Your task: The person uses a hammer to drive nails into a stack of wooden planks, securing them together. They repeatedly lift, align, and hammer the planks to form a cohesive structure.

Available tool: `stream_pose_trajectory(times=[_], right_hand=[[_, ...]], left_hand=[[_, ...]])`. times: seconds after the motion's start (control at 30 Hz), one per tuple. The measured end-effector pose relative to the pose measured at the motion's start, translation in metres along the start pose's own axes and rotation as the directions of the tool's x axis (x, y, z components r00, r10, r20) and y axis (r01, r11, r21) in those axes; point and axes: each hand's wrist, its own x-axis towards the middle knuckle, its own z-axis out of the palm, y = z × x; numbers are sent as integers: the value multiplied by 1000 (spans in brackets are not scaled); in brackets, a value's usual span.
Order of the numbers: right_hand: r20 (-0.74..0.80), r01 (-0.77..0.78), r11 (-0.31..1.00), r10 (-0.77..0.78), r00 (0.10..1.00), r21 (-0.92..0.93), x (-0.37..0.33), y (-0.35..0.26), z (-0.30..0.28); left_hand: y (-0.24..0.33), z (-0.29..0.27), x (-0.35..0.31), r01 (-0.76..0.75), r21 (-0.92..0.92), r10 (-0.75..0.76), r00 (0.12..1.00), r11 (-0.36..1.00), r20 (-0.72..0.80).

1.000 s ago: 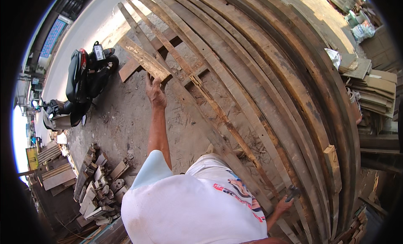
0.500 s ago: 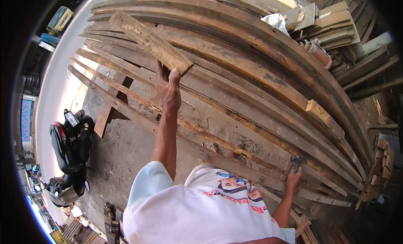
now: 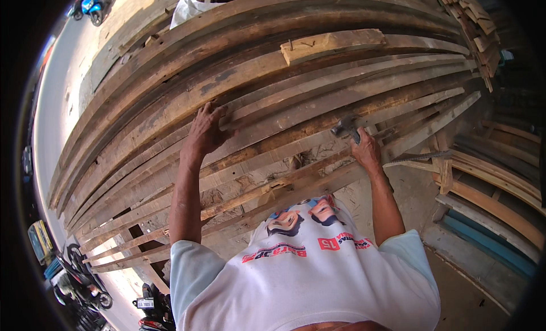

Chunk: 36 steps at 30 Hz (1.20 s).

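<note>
This seems a reaching step: your left hand (image 3: 203, 130), fingers bent and apart, is over the planks (image 3: 250, 69) (contact unclear). Your right hand (image 3: 368, 151) clamps the hammer (image 3: 344, 128). Gripping the wood block (image 3: 335, 44), lying farther out on the planks, would call for minding its nails (image 3: 291, 44).

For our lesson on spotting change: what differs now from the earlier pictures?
The left hand has let go of the short board and moved rightward along the beams, nearer the block. Where the board went is unclear. The view has turned right. The right hand still grips the hammer; the block still lies on the beams.
</note>
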Motion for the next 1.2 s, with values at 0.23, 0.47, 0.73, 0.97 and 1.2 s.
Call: stream_pose_trajectory(times=[0.23,0.47,0.73,0.97,1.2], right_hand=[[37,-16,999,14,999,52,-3,6,-2],[-12,18,999,-17,1000,51,-3,0,-7],[-18,52,995,-50,999,80,-5,4,-5],[-56,170,970,-163,985,173,-16,17,-10],[-273,227,914,-135,952,337,-70,21,-25]], left_hand=[[-16,48,6,25,223,17,983,975,-183],[4,34,18,77,305,-48,994,949,-100],[-6,57,7,-124,365,235,932,923,-275],[16,71,-14,-103,229,176,930,968,-324],[66,58,-90,-123,114,146,964,986,-223]])
